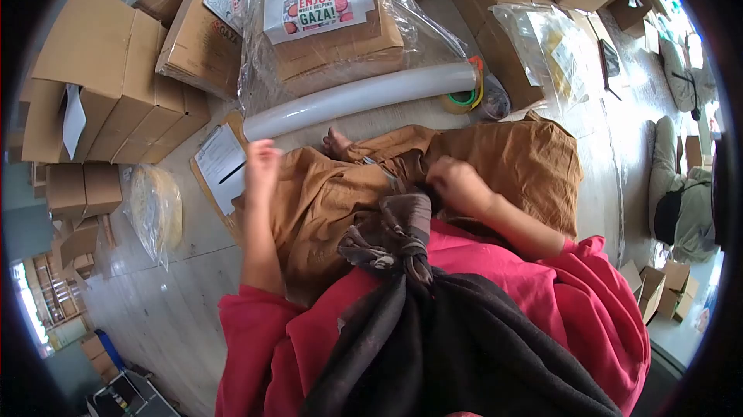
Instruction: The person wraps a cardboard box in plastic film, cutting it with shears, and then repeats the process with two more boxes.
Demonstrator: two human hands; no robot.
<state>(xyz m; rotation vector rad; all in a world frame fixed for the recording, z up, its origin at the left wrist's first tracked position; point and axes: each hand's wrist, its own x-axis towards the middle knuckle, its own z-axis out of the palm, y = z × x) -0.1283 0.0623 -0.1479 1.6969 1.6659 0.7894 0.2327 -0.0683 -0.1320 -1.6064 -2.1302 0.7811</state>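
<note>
My left hand (263, 160) is raised beside the brown cloth over my left knee, near the clipboard (226, 163) with a printed sheet and a dark pen (231, 173). Motion smears its fingers, so what they hold, if anything, cannot be made out. Over my lap, my right hand (458, 185) is closed with its fingers curled down. Its fingertips are hidden. Beyond my legs lies a long roll of clear plastic (360, 98), with tape rolls (462, 99) at its right end.
A plastic-wrapped carton (340, 49) with a label stands ahead. Cartons (124, 84) crowd the left and more boxes (503, 53) the right. A bagged yellowish item (152, 204) lies on the floor at left. Another person (685, 204) sits at the far right.
</note>
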